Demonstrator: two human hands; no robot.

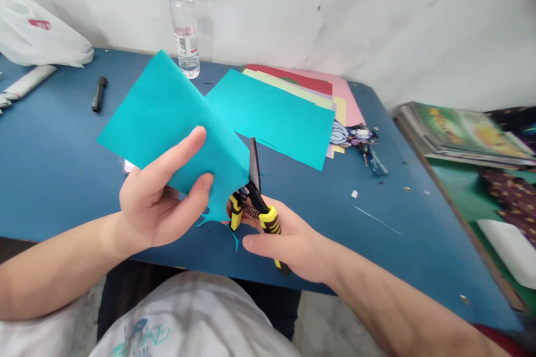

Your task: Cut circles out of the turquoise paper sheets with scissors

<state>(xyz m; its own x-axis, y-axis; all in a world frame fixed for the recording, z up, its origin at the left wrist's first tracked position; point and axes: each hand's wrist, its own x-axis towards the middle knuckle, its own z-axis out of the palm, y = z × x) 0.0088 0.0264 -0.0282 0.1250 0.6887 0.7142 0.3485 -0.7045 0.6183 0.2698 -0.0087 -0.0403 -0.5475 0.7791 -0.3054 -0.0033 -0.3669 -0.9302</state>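
A folded-looking sheet of turquoise paper [154,106] is held up above the table by my left hand [163,195], thumb and index finger lying along its near face. My right hand [288,240] grips spring-loaded shears [253,195] with yellow and black handles. Their blades stand apart at the paper's lower right corner, one dark blade rising in front of the edge. Some of my right fingers are hidden behind the handles. Thin turquoise scraps [234,237] lie on the table below the paper.
Coloured paper sheets [276,117] are stacked at the back, with keys [364,139] beside them. A water bottle [184,22], black marker [99,93] and white plastic bag [37,28] stand or lie along the back and left. Magazines [469,134] lie right; a thin rod [377,219] lies nearer.
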